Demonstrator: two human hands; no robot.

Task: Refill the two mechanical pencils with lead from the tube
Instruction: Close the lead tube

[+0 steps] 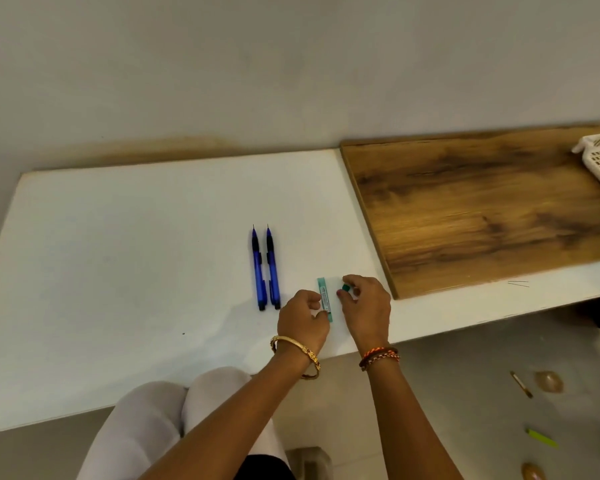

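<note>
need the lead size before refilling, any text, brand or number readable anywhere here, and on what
Nothing can be read.
Lead tube: a white printed label runs along it, too small and blurred to read.
Two blue mechanical pencils: no legible marking shows.
Green cap, pinched in the right hand: no text shows.
Left hand holds the tube's near end.

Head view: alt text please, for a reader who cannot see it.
On a white table, the left hand holds a slim teal lead tube lying flat while the right hand pinches a small green cap beside it. Two blue mechanical pencils lie side by side to the left, untouched.
</note>
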